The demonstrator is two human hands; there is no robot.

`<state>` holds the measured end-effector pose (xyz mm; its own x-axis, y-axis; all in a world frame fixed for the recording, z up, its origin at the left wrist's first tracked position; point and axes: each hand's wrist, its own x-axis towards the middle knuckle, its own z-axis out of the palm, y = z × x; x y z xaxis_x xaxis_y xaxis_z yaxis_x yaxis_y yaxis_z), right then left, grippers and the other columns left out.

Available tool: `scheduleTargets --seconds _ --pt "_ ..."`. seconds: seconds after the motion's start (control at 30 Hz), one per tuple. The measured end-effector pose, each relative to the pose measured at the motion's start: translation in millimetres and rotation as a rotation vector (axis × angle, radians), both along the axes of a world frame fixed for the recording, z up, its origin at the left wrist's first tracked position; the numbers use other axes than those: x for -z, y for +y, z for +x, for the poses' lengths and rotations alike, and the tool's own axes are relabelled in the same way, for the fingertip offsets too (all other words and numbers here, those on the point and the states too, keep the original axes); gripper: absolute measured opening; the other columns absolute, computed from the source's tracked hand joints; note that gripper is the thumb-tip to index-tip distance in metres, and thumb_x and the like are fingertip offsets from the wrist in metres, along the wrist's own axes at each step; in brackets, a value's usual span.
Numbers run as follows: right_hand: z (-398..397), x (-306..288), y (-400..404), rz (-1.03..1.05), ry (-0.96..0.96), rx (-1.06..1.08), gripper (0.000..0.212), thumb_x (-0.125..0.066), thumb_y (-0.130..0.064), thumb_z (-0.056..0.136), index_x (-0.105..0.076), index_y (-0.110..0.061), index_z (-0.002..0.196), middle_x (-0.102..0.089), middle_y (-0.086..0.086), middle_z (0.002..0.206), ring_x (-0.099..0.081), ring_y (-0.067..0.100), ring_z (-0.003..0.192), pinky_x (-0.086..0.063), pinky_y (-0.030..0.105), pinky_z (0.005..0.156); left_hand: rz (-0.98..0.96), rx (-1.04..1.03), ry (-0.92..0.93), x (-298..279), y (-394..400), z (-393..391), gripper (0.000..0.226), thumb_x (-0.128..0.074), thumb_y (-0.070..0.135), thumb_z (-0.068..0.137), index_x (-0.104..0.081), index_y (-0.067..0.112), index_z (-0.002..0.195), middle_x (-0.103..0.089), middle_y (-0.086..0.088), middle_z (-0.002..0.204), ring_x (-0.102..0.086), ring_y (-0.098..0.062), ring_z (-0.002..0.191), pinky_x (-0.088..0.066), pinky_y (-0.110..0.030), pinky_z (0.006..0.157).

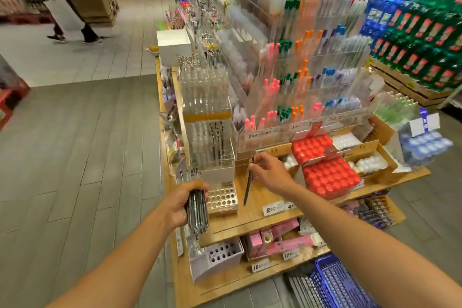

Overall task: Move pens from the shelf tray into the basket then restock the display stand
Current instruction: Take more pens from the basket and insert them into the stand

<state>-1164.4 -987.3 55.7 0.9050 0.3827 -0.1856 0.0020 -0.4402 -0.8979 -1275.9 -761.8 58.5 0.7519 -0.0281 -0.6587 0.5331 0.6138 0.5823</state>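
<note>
L hand (183,204) is clenched round a pen bundle (197,212); one pen (248,184) is pinched by R hand (268,170), w/ holed display stand (222,197) set between them.

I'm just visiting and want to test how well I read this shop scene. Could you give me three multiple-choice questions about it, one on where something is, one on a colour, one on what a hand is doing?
1. Where is the blue basket?
A. On the floor at the lower right
B. On the top wooden shelf
C. In the left hand

2. What colour are the round caps packed in trays on the wooden shelf?
A. Green
B. Red
C. Black

3. What is the right hand doing?
A. Resting flat and empty
B. Gripping the basket
C. Holding a single pen

Answers:
1. A: it sits low beside the stand, under the right arm.
2. B: both trays are bright red.
3. C: one dark pen hangs from its fingers, while the left hand grips a bundle of pens.
</note>
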Motion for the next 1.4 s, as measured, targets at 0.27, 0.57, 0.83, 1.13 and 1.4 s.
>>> scheduleTargets --seconds 0.27,0.57,0.83,1.13,1.4 --pt "13 39 30 -0.31 -0.211 -0.057 0.006 -0.052 -0.026 0.099 -0.048 -0.022 0.1 -0.065 0.002 0.084 -0.062 0.02 0.074 -0.053 0.051 0.069 -0.072 -0.014 0.032 23 14 14 0.026 -0.067 -0.007 0.076 -0.054 0.001 0.097 -0.061 -0.013 0.071 -0.061 -0.02 0.056 -0.056 -0.028 0.049" --pt "25 62 38 -0.352 -0.212 -0.037 0.006 -0.052 -0.025 0.099 -0.047 -0.022 0.099 -0.064 0.0 0.085 -0.061 0.018 0.076 -0.052 0.042 0.067 -0.103 -0.036 0.074 36 17 24 0.04 -0.07 -0.009 0.071 -0.053 0.0 0.106 -0.063 -0.015 0.075 -0.06 -0.022 0.062 -0.058 -0.03 0.052" --pt "32 80 50 -0.487 -0.256 -0.115 0.011 -0.049 -0.024 0.099 -0.052 -0.016 0.107 -0.055 -0.01 0.076 -0.052 0.011 0.069 -0.037 0.025 0.056 -0.063 0.01 0.1 40 14 35 0.039 -0.072 -0.004 0.068 -0.056 -0.004 0.104 -0.063 -0.014 0.074 -0.062 -0.021 0.058 -0.057 -0.03 0.053" --pt "33 88 63 -0.615 -0.269 -0.166 0.02 -0.049 -0.027 0.1 -0.06 -0.013 0.108 -0.067 0.004 0.093 -0.057 0.019 0.081 -0.043 0.029 0.066 -0.054 0.005 0.117 48 14 36 0.051 -0.071 -0.007 0.075 -0.049 -0.002 0.121 -0.062 -0.013 0.075 -0.061 -0.021 0.061 -0.057 -0.03 0.052" --pt "25 66 61 -0.287 0.241 -0.152 0.018 -0.068 -0.022 0.09 -0.067 -0.004 0.094 -0.071 0.005 0.086 -0.065 0.013 0.069 -0.057 0.033 0.067 -0.006 0.042 0.108 48 8 38 0.039 -0.072 -0.006 0.072 -0.056 -0.002 0.107 -0.061 -0.013 0.073 -0.061 -0.021 0.06 -0.057 -0.03 0.052"
